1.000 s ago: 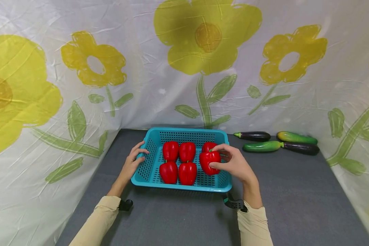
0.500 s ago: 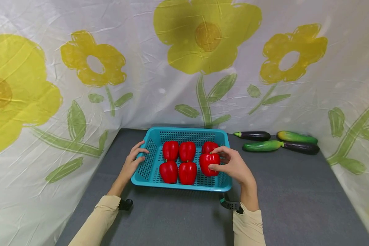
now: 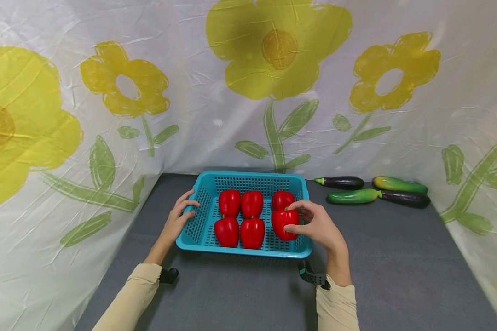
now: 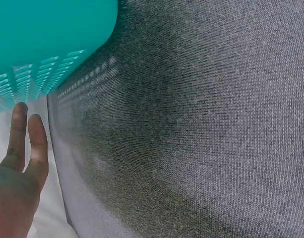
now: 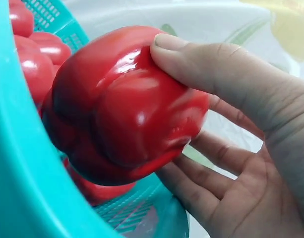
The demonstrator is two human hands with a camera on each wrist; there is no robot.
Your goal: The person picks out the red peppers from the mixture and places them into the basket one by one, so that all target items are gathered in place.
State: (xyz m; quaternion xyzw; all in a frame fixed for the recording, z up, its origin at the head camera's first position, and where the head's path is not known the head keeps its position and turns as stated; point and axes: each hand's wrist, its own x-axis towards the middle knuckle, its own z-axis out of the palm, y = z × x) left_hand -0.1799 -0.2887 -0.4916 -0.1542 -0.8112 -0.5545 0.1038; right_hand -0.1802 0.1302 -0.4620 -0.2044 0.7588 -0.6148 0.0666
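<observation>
My right hand [image 3: 320, 226] pinches a red bell pepper [image 3: 283, 225] between thumb and fingers. The pepper, green stem up in the head view, overlaps the right part of a turquoise perforated basket [image 3: 248, 253]. In the right wrist view my thumb presses on the glossy bell pepper [image 5: 137, 99], which hangs inside the basket's rim [image 5: 30, 163]. Several more red bell peppers [image 3: 252, 233] lie in the basket, one [image 3: 282, 200] just behind the held one. My left hand [image 3: 178, 218] rests at the basket's left rim; two straight fingers [image 4: 38, 144] show by its outer wall.
Right of the basket, two eggplants [image 3: 343, 183] and two green zucchini-like vegetables [image 3: 353, 196] lie on the dark grey tabletop [image 3: 406, 266]. A flower-printed white sheet [image 3: 207, 133] hangs behind and along the sides.
My right hand with the held bell pepper has lowered slightly, shifting a little left and then right. More of the pepper behind it shows now. The left hand has stayed at the basket rim.
</observation>
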